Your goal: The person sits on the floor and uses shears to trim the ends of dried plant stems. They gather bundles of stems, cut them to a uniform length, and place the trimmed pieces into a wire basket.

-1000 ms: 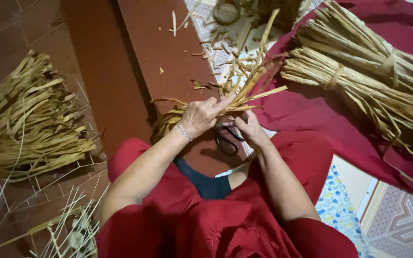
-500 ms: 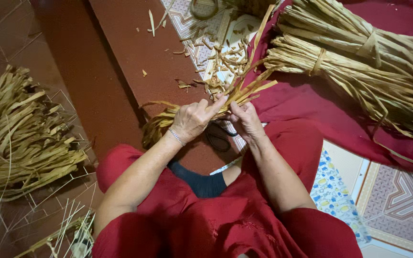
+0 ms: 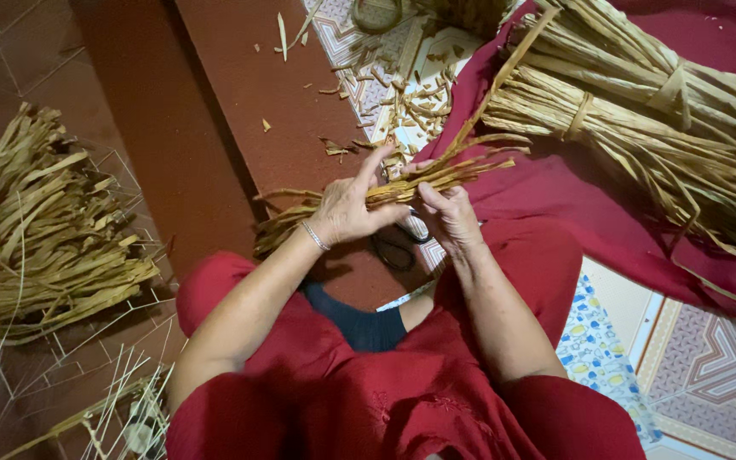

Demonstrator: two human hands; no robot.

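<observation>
Gripping a small bundle of dried straw strips (image 3: 402, 192) with left hand (image 3: 347, 209) and right hand (image 3: 449, 217), above red-brown tiled floor (image 3: 223, 102), patterned mat (image 3: 717, 366), trimmings (image 3: 402, 94) scattered.

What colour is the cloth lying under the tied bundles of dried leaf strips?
Dark red, plain with no pattern: the cloth under the tied bundles shows best in the head view.
</observation>
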